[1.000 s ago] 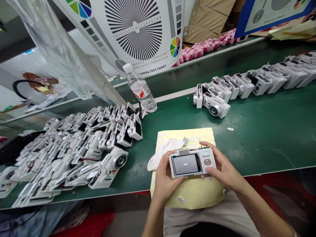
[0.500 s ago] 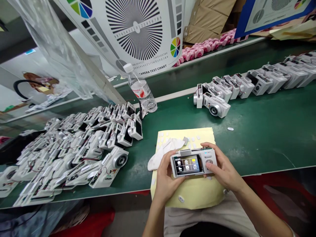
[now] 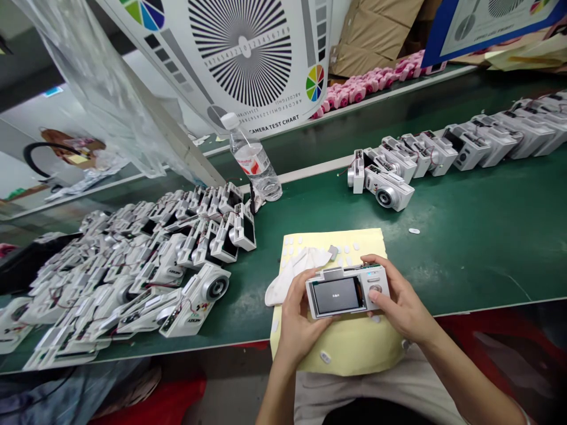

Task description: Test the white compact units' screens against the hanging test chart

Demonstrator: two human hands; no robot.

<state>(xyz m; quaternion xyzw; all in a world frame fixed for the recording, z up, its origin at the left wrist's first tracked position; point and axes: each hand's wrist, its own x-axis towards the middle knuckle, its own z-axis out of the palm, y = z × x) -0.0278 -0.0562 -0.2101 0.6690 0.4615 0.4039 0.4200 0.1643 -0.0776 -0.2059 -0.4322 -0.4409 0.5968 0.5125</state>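
Note:
A white camera (image 3: 337,293) is held between my two hands above a yellow sheet (image 3: 349,349), its screen facing me. The screen is grey with a small mark in its middle. My left hand (image 3: 297,316) grips the left end, thumb along the bottom edge. Around the right end is my right hand (image 3: 401,304), its thumb on the round button beside the screen and its index finger at the top edge. A white cloth (image 3: 295,274) lies on the sheet behind my left hand, near a small grey block (image 3: 333,252) and several small white stickers.
Many white cameras (image 3: 190,304) cover the table's left side. A row of cameras (image 3: 469,144) runs along the back right. A water bottle (image 3: 257,165) stands in front of a test chart (image 3: 266,71). Pink items (image 3: 354,93) lie behind the table.
The held camera's screen has gone from a menu of icons to a grey picture with a small mark. Both hands have kept nearly the same place.

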